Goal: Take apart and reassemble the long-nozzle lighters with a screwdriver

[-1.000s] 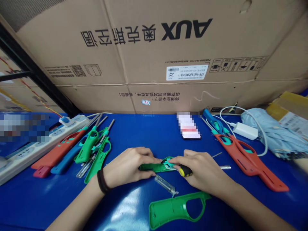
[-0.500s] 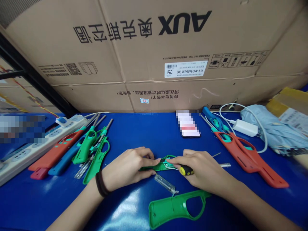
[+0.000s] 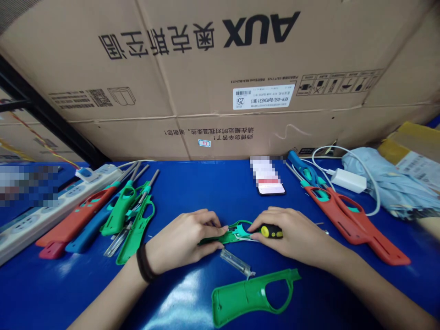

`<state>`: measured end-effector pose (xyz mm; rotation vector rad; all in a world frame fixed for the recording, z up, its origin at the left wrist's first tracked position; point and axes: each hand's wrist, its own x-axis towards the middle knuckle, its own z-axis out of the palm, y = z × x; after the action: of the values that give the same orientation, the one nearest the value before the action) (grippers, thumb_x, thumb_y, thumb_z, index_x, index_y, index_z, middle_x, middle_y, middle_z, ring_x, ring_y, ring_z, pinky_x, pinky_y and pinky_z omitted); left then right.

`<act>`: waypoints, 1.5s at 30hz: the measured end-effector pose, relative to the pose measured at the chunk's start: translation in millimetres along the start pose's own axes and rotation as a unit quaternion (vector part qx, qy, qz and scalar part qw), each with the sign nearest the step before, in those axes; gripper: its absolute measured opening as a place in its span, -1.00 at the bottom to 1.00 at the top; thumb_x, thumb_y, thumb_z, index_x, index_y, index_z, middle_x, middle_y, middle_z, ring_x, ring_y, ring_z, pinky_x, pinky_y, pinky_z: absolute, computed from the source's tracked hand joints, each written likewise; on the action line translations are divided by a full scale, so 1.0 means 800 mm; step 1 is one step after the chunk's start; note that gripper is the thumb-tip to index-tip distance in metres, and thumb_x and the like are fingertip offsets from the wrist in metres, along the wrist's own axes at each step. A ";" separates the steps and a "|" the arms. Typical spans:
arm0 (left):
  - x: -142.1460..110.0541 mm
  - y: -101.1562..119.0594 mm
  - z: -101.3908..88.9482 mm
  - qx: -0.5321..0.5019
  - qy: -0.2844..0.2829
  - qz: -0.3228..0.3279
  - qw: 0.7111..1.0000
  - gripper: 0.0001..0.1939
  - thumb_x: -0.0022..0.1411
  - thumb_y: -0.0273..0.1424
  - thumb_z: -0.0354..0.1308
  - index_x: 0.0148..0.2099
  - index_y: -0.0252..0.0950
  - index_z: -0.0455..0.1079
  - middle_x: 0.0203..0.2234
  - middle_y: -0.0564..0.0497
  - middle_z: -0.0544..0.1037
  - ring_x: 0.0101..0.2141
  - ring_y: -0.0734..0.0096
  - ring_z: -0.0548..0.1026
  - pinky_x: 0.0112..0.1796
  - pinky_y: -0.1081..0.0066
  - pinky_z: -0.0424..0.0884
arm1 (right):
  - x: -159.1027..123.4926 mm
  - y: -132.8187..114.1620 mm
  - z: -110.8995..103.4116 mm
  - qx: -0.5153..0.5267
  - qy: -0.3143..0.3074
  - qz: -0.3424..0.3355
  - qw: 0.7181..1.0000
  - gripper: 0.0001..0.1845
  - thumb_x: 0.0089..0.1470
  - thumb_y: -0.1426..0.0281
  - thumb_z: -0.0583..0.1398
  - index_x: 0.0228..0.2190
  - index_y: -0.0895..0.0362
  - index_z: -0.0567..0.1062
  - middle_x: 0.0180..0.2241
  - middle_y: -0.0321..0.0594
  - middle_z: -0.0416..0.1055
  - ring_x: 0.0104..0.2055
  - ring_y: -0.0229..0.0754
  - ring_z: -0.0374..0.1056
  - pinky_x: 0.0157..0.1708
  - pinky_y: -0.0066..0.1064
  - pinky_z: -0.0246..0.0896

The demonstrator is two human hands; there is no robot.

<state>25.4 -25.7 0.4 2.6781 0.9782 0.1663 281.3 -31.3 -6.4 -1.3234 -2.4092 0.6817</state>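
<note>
A green lighter casing half [image 3: 225, 238] lies on the blue table, with a teal trigger piece [image 3: 242, 230] and a white wire in it. My left hand [image 3: 192, 233] is closed on its left end, thumb below and fingers above. A black and yellow screwdriver handle [image 3: 271, 231] sits in my closed right hand [image 3: 295, 236]; its shaft is hidden. The thumb and forefinger of that hand are at the right end of the casing, by the wire. Just below lies a clear fuel tank [image 3: 236, 262]. Nearer to me rests a second green casing half [image 3: 237, 295], hollow side up.
Several lighters and casing parts, among them an orange lighter [image 3: 74, 215], lie at left beside a white power strip [image 3: 51, 206]. More orange lighters [image 3: 343, 220], a white charger [image 3: 349, 180] and a phone [image 3: 271, 188] are at right and back. A large carton [image 3: 206, 91] stands behind.
My right hand has drawn back slightly to the right from the teal trigger piece, and the screwdriver handle has turned more level. My left hand stays on the casing. The view has shifted slightly.
</note>
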 end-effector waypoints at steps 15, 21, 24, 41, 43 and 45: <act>0.001 -0.001 0.000 -0.016 0.004 -0.012 1.000 -0.72 0.25 -0.31 0.12 0.02 -0.14 0.44 -0.18 0.02 0.50 -0.23 0.38 0.49 -0.19 0.43 0.42 | 0.001 0.008 0.001 0.006 -0.017 -0.019 1.000 -0.90 0.12 0.36 0.17 -0.34 0.00 0.52 -0.24 -0.35 0.38 -0.34 -0.29 0.36 -0.31 -0.45 0.20; 0.000 -0.001 -0.001 -0.019 0.014 -0.007 1.000 -0.72 0.24 -0.33 0.14 0.00 -0.15 0.45 -0.20 0.01 0.50 -0.24 0.36 0.50 -0.20 0.42 0.43 | 0.002 0.007 0.000 -0.015 -0.021 -0.047 0.999 -0.89 0.12 0.45 0.15 -0.33 0.07 0.49 -0.25 -0.31 0.39 -0.33 -0.28 0.36 -0.33 -0.46 0.20; 0.000 -0.002 -0.001 -0.020 0.016 -0.005 1.000 -0.72 0.24 -0.33 0.14 0.00 -0.15 0.45 -0.20 0.00 0.50 -0.24 0.35 0.50 -0.20 0.41 0.43 | 0.003 0.007 0.000 -0.015 -0.015 -0.057 0.998 -0.89 0.13 0.47 0.14 -0.32 0.08 0.47 -0.24 -0.30 0.39 -0.32 -0.28 0.36 -0.35 -0.46 0.20; 0.001 -0.004 -0.001 -0.035 0.012 -0.008 0.999 -0.73 0.23 -0.32 0.15 -0.02 -0.16 0.46 -0.19 0.00 0.52 -0.22 0.35 0.49 -0.17 0.41 0.42 | 0.003 0.007 0.003 -0.007 -0.004 -0.060 0.998 -0.89 0.11 0.44 0.18 -0.34 0.04 0.53 -0.27 -0.33 0.42 -0.30 -0.29 0.37 -0.35 -0.48 0.17; 0.001 -0.004 -0.001 -0.034 0.013 -0.009 0.999 -0.73 0.23 -0.31 0.15 -0.01 -0.16 0.45 -0.19 0.01 0.52 -0.22 0.36 0.49 -0.17 0.41 0.42 | 0.003 0.007 0.002 -0.001 0.000 -0.058 0.998 -0.89 0.12 0.41 0.18 -0.32 0.03 0.53 -0.27 -0.33 0.43 -0.29 -0.29 0.37 -0.33 -0.48 0.18; 0.001 -0.004 -0.001 -0.034 0.014 -0.008 0.999 -0.72 0.23 -0.31 0.15 -0.01 -0.16 0.45 -0.19 0.01 0.52 -0.22 0.36 0.49 -0.18 0.41 0.42 | 0.003 0.005 0.000 0.000 0.010 -0.051 0.999 -0.89 0.13 0.39 0.17 -0.32 0.04 0.52 -0.28 -0.33 0.44 -0.28 -0.29 0.37 -0.32 -0.47 0.18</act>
<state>23.6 -22.5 0.2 2.6128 0.9839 0.2296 283.2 -27.6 -8.6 -1.1918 -2.4413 0.6376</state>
